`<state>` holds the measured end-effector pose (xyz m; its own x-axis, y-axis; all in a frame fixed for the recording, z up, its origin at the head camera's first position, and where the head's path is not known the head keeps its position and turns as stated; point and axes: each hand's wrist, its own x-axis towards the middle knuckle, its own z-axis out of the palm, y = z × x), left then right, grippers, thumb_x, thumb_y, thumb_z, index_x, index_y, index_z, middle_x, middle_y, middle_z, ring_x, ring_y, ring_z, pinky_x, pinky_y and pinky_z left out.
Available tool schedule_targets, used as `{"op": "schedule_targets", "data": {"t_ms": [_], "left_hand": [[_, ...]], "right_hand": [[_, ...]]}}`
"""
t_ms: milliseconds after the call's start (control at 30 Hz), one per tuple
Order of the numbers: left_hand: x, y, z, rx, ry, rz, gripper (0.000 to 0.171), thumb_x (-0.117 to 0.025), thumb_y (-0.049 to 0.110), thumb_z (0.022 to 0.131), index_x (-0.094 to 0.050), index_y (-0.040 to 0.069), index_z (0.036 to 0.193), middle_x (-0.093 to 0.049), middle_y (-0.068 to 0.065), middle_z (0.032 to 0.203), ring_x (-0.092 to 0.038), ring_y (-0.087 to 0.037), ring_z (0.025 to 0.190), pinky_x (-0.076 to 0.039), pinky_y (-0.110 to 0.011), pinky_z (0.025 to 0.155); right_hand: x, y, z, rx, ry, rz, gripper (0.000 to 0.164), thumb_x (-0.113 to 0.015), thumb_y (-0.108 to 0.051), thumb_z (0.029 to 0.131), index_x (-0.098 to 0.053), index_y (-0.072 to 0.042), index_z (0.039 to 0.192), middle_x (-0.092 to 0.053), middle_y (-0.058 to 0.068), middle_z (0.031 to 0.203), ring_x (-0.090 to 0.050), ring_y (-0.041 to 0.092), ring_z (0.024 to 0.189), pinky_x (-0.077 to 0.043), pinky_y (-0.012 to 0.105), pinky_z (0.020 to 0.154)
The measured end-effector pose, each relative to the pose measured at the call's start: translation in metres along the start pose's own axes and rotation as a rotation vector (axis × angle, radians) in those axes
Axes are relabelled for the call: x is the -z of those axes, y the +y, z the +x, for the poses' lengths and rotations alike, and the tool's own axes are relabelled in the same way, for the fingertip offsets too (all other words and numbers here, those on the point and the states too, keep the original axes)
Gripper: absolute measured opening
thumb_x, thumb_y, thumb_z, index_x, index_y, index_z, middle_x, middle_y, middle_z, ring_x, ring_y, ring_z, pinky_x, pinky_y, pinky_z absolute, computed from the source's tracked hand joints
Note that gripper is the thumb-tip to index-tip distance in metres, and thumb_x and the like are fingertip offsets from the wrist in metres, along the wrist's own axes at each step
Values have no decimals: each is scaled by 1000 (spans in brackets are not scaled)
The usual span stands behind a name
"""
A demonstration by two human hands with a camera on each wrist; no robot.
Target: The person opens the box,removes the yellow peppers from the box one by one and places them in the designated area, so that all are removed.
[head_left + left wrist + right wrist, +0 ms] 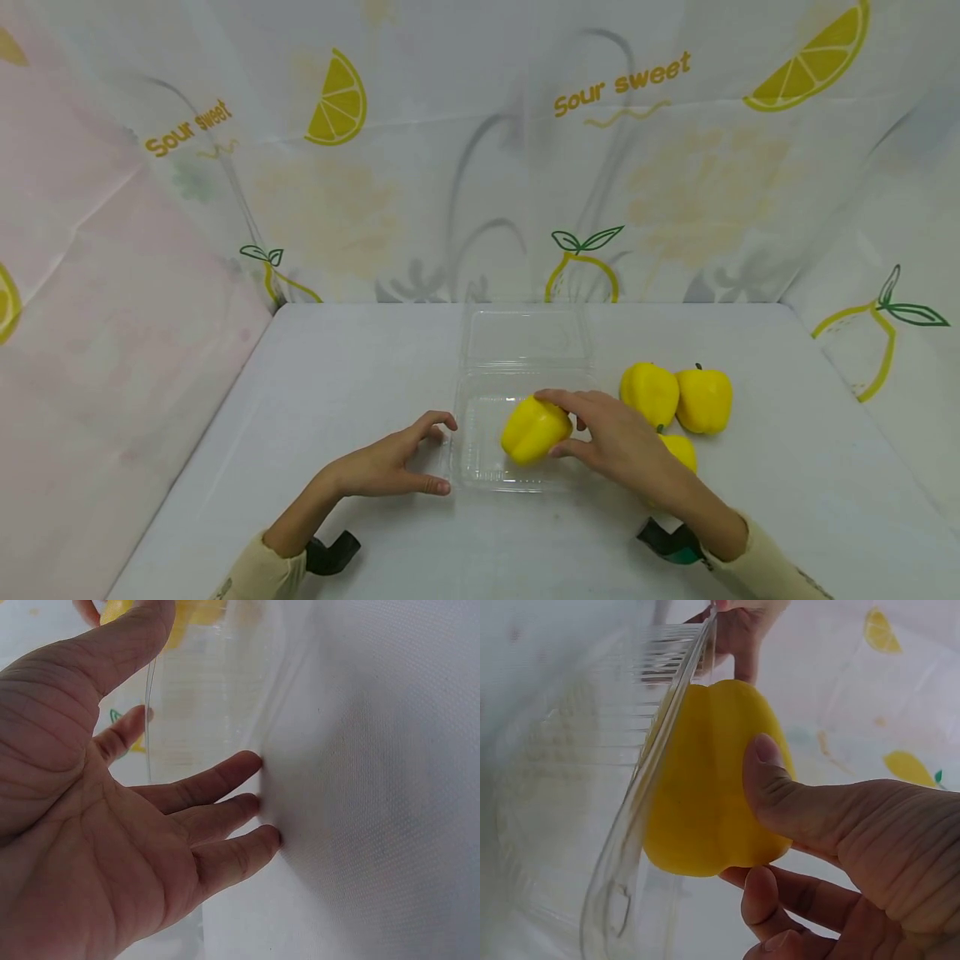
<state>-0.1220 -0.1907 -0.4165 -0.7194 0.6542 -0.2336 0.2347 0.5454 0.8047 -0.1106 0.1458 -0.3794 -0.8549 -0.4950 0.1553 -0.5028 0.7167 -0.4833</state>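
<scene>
A yellow bell pepper [535, 430] is tilted over the base of a clear plastic clamshell box [480, 483]. My right hand [626, 442] grips this pepper between thumb and fingers, and the right wrist view shows the thumb [769, 776] pressed on its side. Part of the pepper [712, 780] sits behind the box's near wall there. At the box's left edge, my left hand [390, 462] holds nothing; its thumb and fingers spread around the corner area. In the left wrist view, the fingertips [244, 761] come right down at the white tabletop beside the box wall [202, 712].
Three more yellow peppers stand right of the box: one at the back [649, 395], one farther right [704, 400], one partly behind my right hand [678, 451]. The box's lid [527, 337] lies folded back toward the lemon-print curtain [420, 208]. Black straps circle both wrists.
</scene>
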Motion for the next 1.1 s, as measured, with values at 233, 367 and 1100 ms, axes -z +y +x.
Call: {"op": "schedule_targets", "data": {"t_ms": [233,367,1100], "left_hand": [[0,-2,1,5,0,9,75,-79,38,84,-32,22,140,-49,-10,135,-40,-28,132,-28,-58,107],[0,-3,1,8,1,13,75,-79,39,84,-32,23,141,-49,-10,134,-40,-28,132,-29,-58,107],[2,-3,0,7,-1,10,75,-77,42,85,-32,24,141,-47,-8,137,-39,-25,133,-29,-56,107]], "right_hand": [[10,4,-7,-11,7,-4,65,-83,-38,77,-58,-29,136,-60,-16,98,-50,8,78,-42,21,59],[16,8,-10,3,27,-12,65,-84,-38,76,-58,-29,135,-61,-18,101,-49,7,77,-41,21,58],[43,26,-25,50,31,-52,68,-88,-31,72,-60,-26,134,-56,-19,94,-47,6,74,-41,20,58]]}}
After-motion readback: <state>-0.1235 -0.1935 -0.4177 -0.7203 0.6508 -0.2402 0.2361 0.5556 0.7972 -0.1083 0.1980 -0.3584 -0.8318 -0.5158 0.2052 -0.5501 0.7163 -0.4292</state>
